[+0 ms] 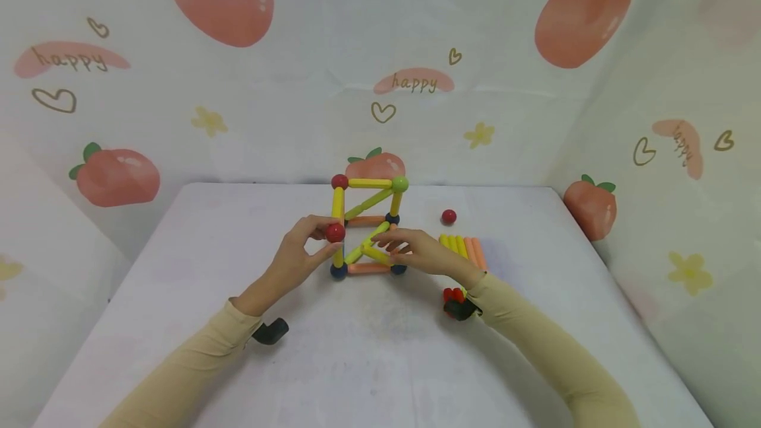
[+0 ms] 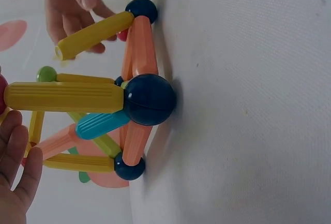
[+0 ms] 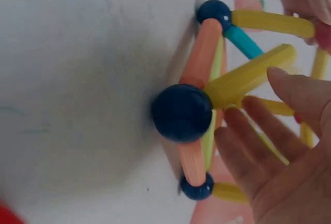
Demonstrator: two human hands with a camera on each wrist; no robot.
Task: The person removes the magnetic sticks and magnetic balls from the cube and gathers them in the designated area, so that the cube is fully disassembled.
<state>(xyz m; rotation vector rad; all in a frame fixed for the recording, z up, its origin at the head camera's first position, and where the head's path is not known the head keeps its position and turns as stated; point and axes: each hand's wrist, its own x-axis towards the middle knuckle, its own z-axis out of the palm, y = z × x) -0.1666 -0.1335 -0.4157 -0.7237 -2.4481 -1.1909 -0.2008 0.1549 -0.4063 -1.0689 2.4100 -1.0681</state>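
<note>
A frame of magnetic rods and balls stands on the table. My left hand pinches a red ball between thumb and fingers, on top of the upright yellow rod at the near left corner. That rod rises from a dark blue ball. My right hand is beside the near right corner, its fingers loosely spread. Close to its thumb and fingertips, a yellow rod leans inward from the dark blue corner ball. A red ball and a green ball top the far corners.
Right of the frame lie a loose red ball and a row of yellow and orange rods. Several small red balls sit by the right wrist, partly hidden by its black camera. A printed cloth hangs behind the table.
</note>
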